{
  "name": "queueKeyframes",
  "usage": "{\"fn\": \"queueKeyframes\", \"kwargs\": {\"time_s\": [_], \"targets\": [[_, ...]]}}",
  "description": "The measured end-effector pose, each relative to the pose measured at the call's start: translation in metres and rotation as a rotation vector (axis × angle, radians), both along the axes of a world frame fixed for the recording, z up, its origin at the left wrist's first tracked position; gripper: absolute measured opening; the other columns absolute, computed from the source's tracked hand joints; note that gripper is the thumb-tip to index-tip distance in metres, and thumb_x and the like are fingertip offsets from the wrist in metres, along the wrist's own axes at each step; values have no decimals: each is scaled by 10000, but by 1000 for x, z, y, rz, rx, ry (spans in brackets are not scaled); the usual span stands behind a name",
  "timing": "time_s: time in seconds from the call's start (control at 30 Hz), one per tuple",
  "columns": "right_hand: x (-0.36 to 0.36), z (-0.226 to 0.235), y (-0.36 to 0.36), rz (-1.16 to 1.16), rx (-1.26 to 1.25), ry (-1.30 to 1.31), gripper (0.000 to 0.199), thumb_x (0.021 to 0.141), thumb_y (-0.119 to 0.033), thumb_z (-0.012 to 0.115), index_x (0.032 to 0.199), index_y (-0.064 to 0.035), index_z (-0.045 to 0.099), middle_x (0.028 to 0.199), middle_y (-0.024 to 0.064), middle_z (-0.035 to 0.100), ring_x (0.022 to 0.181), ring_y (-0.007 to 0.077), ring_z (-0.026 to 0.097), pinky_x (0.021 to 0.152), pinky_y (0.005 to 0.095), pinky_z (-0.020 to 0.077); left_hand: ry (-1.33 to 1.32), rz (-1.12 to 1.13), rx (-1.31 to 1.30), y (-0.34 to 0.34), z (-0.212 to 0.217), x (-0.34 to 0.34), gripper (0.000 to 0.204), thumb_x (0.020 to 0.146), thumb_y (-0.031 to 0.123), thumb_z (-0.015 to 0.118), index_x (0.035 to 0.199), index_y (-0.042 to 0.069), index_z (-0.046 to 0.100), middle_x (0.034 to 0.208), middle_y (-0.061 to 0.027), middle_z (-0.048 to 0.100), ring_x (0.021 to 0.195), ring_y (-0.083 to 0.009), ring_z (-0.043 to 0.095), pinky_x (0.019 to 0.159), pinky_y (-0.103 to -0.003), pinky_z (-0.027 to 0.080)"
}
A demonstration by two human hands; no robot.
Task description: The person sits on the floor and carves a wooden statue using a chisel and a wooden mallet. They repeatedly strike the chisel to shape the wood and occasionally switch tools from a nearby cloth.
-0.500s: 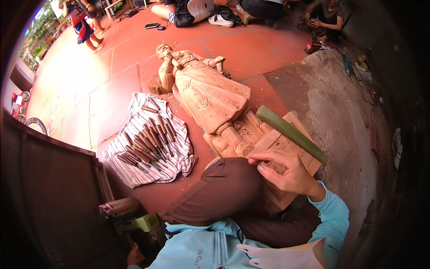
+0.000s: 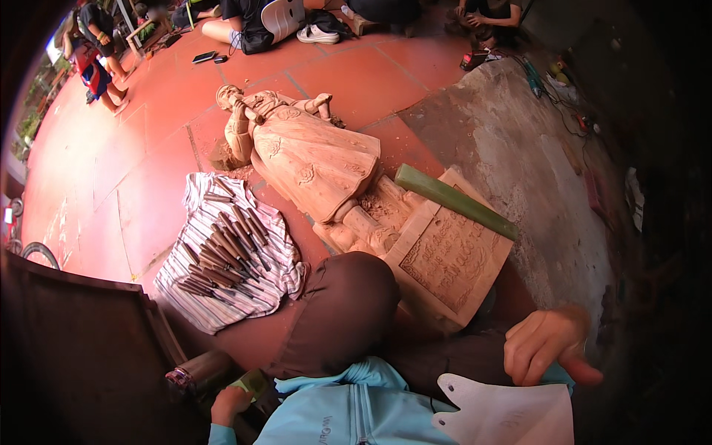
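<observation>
A carved wooden statue (image 2: 308, 159) of a robed figure lies on its back on the red tiled floor (image 2: 148, 148), head toward the far side and feet toward the person, its base a flat square block (image 2: 452, 259) with carved lettering on the face that points up. A long green stick (image 2: 454, 201) rests slantwise across the upper edge of that block. The right hand (image 2: 545, 345) hangs free just below and to the right of the block, touching nothing, the fingers loosely curled with the thumb sticking out to the right and nothing in its grasp. The left hand (image 2: 228, 404) is low at the bottom edge, beside the bent knee (image 2: 345, 311) in brown trousers, and appears closed around a small pale green object (image 2: 252, 382); what that object is cannot be told. Just left of it stands a dark cylindrical container (image 2: 196, 371). To the left of the statue a striped cloth (image 2: 222, 256) is spread on the floor with a row of wood-handled chisels (image 2: 226, 248) lying on it. A pale sheet of paper (image 2: 504, 415) sits at the bottom, under the right hand. At the far edge several other people (image 2: 252, 18) sit on the floor, well apart from the statue.
</observation>
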State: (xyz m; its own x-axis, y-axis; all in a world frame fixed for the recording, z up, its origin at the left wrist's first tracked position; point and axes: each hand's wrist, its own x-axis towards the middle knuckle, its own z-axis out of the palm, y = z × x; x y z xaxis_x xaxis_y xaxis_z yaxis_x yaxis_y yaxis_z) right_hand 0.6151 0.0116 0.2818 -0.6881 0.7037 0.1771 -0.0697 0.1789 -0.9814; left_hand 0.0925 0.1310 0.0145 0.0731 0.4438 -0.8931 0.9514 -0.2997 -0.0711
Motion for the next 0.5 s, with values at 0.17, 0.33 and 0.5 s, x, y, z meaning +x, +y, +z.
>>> {"fn": "queueKeyframes", "kwargs": {"time_s": [0.17,0.33,0.5], "targets": [[-32,14,2,-37,93,-175,304,878,-267,631,880,36,653,908,116,646,813,260,635,609,296,458,-1370,432,-270,69,153,161,402,875,262,638,1178,10,558,967,-81,621,769,-172,603,643,-288,493],[-74,12,-1,-376,76,-88,149,764,-91,744,817,29,674,768,85,652,669,199,637,520,251,446,-1862,-566,-1251,66,163,261,906,785,526,651,1396,-28,278,1319,-203,412,1143,-313,465,895,-399,443],[-107,6,-23,-672,80,-56,322,782,-265,743,828,43,663,773,119,636,644,231,613,560,294,465,-1798,-781,-1553,85,197,255,194,873,188,631,912,1,598,1030,-139,608,982,-330,583,821,-415,480]]}}
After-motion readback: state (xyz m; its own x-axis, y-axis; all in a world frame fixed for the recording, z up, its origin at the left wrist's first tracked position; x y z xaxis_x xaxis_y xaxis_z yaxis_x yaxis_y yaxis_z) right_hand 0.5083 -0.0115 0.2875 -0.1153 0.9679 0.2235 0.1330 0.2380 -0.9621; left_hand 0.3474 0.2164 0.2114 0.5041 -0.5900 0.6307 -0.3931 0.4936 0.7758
